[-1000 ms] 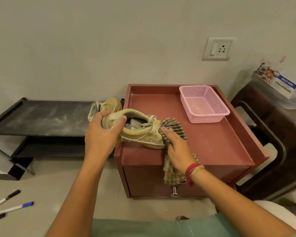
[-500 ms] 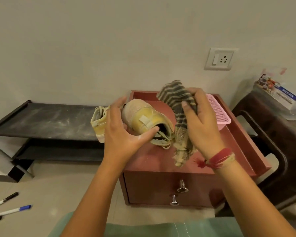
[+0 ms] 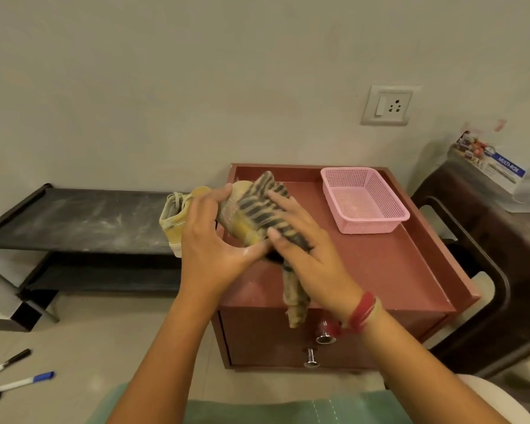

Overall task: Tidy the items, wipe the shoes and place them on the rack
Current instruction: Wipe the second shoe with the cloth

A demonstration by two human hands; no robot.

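My left hand (image 3: 214, 240) grips a yellow shoe (image 3: 242, 228) above the front left of the red cabinet top (image 3: 380, 264). A striped cloth (image 3: 263, 206) is pressed over that shoe by my right hand (image 3: 303, 249), and its tail hangs down past the cabinet's front edge. Most of the held shoe is hidden by the cloth and my hands. A second yellow shoe (image 3: 173, 218) stands on the right end of the black rack (image 3: 83, 218), just left of the cabinet.
A pink basket (image 3: 364, 200) sits at the back right of the cabinet top. Two drawer knobs (image 3: 325, 335) stick out in front. Three pens (image 3: 22, 382) lie on the floor at the lower left. A dark chair (image 3: 487, 270) stands on the right.
My right hand brought the cloth down from beside the shoe and laid it over the shoe. My left hand shifted its grip and turned the shoe slightly.
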